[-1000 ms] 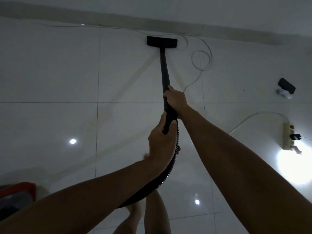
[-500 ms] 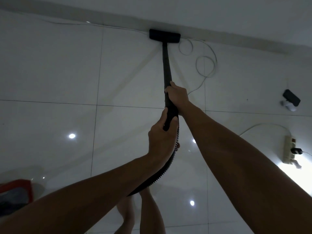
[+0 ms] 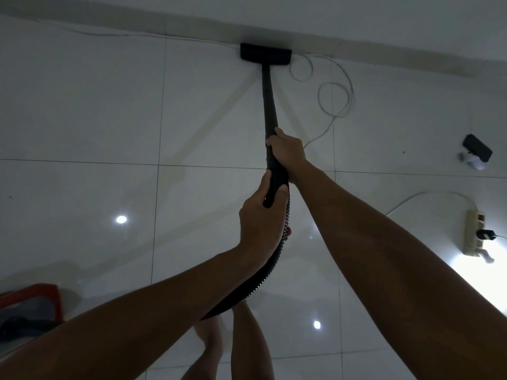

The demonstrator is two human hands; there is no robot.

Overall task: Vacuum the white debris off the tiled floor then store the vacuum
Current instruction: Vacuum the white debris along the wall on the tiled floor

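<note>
Black vacuum wand (image 3: 270, 105) was gripped by both hands — right hand (image 3: 288, 152) curled round the tube, left hand (image 3: 260, 220) round the ribbed hose (image 3: 263, 272) below it. Floor head (image 3: 265, 52) sat against the wall base, beside a looped white cable (image 3: 336, 100). Vacuuming step in hand; no debris discernible. Next move likely a pull-back stroke — clear of that cable.

Head view, dim light. 2 forearms in frame, both bare to the frame edge; no sleeve visible. Left hand (image 3: 262, 218): no ring, watch or glove seen. Right hand (image 3: 288, 153): same, nothing worn at wrist. 2 lower legs (image 3: 247, 344) show at bottom centre, bare as far as visible. Feet out of frame, so footwear cannot be told.
</note>
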